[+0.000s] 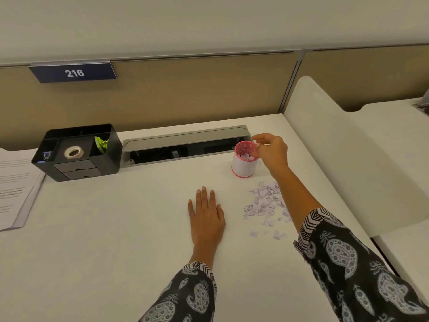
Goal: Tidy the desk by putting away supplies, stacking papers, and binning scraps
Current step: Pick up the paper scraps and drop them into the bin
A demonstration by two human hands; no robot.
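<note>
A person at a cubicle desk [116, 228] is binning torn paper. The right hand [271, 152] is hovering at the far rim of a small pink-and-white cup [242, 165], with its fingers curled in and the thumb drawn toward them. Whether a scrap is pinched there or has just dropped cannot be told. White bits [246, 156] are already lying inside the cup.

The left hand [206, 214] is resting flat on the desk, fingers straight and holding nothing, well apart from the cup. The main pile of scraps [267, 205] is sitting between the cup and the near edge, just beside the right forearm, so most of the binning appears to be waiting.

Several slips look possible from here. The cup seems light, and a knuckle catching its rim could be tipping it over and spilling what is in it. The open cable trough [185, 147] is lying just behind the cup, so a scrap released too far back could be falling in among the wiring. The loose patterned sleeve [348, 263] is passing close to the pile and could be dragging bits toward the desk's right side.

Farther left, a black organizer [76, 173] is holding a roll of tape [73, 152], and printed papers [16, 187] are lying at the desk's left end.
</note>
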